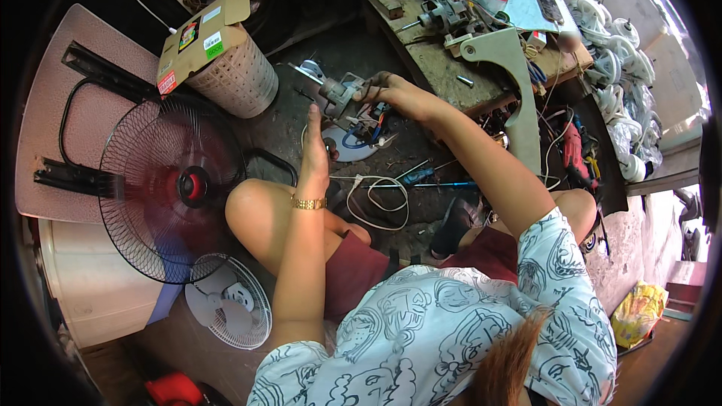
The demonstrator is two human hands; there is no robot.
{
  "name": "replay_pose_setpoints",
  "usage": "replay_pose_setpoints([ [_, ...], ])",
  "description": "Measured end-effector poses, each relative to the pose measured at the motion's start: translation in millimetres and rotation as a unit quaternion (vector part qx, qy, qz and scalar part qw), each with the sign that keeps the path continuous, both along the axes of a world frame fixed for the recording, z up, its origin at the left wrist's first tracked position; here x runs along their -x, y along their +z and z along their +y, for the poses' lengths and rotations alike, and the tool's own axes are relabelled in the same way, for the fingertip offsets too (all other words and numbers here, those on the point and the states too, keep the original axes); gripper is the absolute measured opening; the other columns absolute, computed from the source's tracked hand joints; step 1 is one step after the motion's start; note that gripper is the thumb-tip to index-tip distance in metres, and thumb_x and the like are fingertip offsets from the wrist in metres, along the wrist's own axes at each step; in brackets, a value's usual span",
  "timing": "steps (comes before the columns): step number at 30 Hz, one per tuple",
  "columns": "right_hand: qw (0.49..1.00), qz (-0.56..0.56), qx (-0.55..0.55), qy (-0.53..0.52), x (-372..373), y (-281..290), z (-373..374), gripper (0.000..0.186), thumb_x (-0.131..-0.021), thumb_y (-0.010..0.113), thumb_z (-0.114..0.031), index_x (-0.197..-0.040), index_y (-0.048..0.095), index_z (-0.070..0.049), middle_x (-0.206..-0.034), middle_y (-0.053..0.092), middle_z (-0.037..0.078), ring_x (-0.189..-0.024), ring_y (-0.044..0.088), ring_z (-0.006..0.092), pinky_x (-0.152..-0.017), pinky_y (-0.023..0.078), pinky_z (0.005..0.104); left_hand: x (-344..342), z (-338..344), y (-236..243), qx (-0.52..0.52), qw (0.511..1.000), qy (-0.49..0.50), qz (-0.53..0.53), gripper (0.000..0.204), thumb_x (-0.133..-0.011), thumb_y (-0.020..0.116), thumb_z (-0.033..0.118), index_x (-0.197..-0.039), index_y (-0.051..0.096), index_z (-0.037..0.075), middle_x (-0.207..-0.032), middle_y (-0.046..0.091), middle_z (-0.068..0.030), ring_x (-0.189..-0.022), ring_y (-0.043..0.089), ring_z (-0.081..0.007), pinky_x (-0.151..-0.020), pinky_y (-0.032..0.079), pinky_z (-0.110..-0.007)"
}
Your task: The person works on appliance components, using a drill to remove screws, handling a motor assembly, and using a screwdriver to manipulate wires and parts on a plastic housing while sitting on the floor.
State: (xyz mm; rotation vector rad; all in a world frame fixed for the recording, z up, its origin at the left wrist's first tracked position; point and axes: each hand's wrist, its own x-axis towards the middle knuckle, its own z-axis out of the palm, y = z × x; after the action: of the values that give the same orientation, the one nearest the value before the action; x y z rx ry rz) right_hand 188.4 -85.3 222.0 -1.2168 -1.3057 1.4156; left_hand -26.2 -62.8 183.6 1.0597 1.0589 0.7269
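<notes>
At upper centre, your right hand (395,96) clamps its fingers on a metal motor (336,93); your left hand (317,143) is just below, fingers unclear. Upper left, a cardboard box (201,39) with green, red and white labels (215,52) tops a perforated bin (237,84).

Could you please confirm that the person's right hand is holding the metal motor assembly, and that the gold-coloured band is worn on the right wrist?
Not quite: the head view shows the gold-coloured band on the left wrist, not the right. The right hand is indeed holding the metal motor assembly.
</notes>
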Motion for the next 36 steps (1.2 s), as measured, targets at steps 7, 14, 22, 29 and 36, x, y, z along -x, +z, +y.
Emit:
replay_pose_setpoints([
  [7, 0.988, -0.150, 0.009, -0.028, 23, 31, 11, 0.067, -0.072, 0.074, -0.048, -0.105, 0.059, 0.008, -0.096, 0.064, 0.017, -0.091, 0.060, 0.0214, -0.081, 0.047, 0.0325, 0, -3, 9, 0.165, 0.960, -0.113, -0.198, 0.080, -0.073, 0.043, 0.087, -0.105, 0.058, 0.015, -0.077, 0.052, 0.0042, -0.052, 0.036, -0.0091, -0.047, 0.029, -0.025],
  [14, 0.955, -0.291, -0.023, -0.053, 21, 30, 27, 0.070, -0.078, 0.067, -0.056, -0.111, 0.059, 0.005, -0.096, 0.063, 0.014, -0.085, 0.061, 0.0218, -0.075, 0.050, 0.0338, -30, -10, 12, 0.158, 0.937, -0.009, -0.310, 0.080, -0.072, 0.045, 0.085, -0.107, 0.058, 0.014, -0.085, 0.061, 0.0002, -0.047, 0.038, -0.0101, -0.047, 0.031, -0.025],
  [22, 0.884, -0.265, -0.325, -0.204, -1, 49, -10, 0.023, -0.087, 0.065, -0.020, -0.098, 0.065, 0.001, -0.083, 0.062, 0.010, -0.081, 0.061, 0.0172, -0.071, 0.048, 0.0311, -23, 4, 4, 0.219, 0.886, -0.009, -0.409, 0.087, -0.073, 0.039, 0.087, -0.108, 0.058, 0.010, -0.085, 0.060, -0.0035, -0.051, 0.038, -0.0105, -0.047, 0.032, -0.024],
  [29, 0.826, -0.285, -0.365, -0.321, 37, -5, -69, 0.019, -0.075, 0.073, -0.010, -0.094, 0.069, -0.007, -0.089, 0.061, 0.009, -0.080, 0.057, 0.0264, -0.068, 0.047, 0.0355, -40, -5, 6, 0.227, 0.883, 0.038, -0.408, 0.083, -0.073, 0.041, 0.087, -0.106, 0.059, 0.013, -0.082, 0.059, -0.0017, -0.050, 0.035, -0.0101, -0.047, 0.031, -0.023],
  [36, 0.844, -0.120, -0.238, -0.464, 77, -23, -58, 0.021, -0.074, 0.075, -0.010, -0.093, 0.069, -0.005, -0.086, 0.057, 0.011, -0.085, 0.054, 0.0276, -0.074, 0.044, 0.0375, -49, -6, -4, 0.200, 0.874, 0.053, -0.439, 0.088, -0.074, 0.042, 0.084, -0.121, 0.057, 0.011, -0.105, 0.064, -0.0079, -0.077, 0.059, -0.0162, -0.063, 0.051, -0.027],
])
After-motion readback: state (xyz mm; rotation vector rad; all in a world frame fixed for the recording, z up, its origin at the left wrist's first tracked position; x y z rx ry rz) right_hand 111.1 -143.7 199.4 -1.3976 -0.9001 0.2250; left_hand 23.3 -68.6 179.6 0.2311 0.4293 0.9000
